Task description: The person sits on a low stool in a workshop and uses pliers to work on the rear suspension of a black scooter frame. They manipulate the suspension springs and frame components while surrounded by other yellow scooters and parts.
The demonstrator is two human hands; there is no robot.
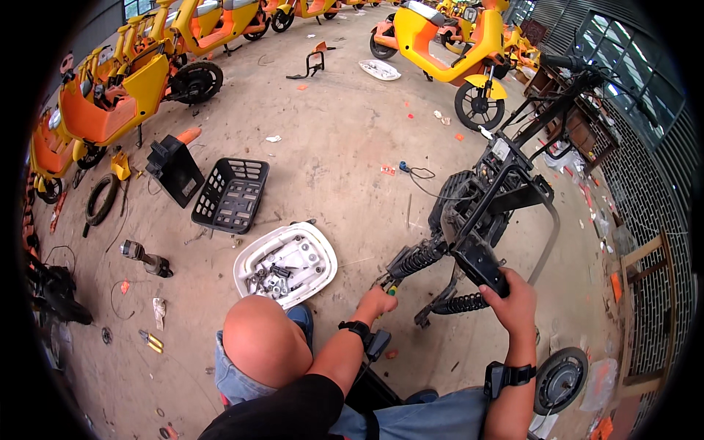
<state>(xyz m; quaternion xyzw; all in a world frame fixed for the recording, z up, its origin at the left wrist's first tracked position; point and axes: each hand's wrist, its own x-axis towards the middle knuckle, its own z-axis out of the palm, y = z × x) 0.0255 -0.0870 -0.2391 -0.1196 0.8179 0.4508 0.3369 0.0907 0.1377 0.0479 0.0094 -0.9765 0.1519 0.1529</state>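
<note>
A stripped black scooter frame lies at the right, with two coil-spring shock absorbers sticking out toward me. My left hand is closed round a hand tool with a green-and-yellow handle, beside the end of the upper shock absorber; the tool's exact kind is hidden by the fingers. My right hand grips the near end of the black frame, thumb on top. A white plastic tray with bolts and small metal parts stands left of my left hand, by my knee.
On the left floor are a cordless impact wrench, yellow-handled pliers, a black basket and a loose tyre. A wheel lies near my right forearm. Yellow scooters stand at the back.
</note>
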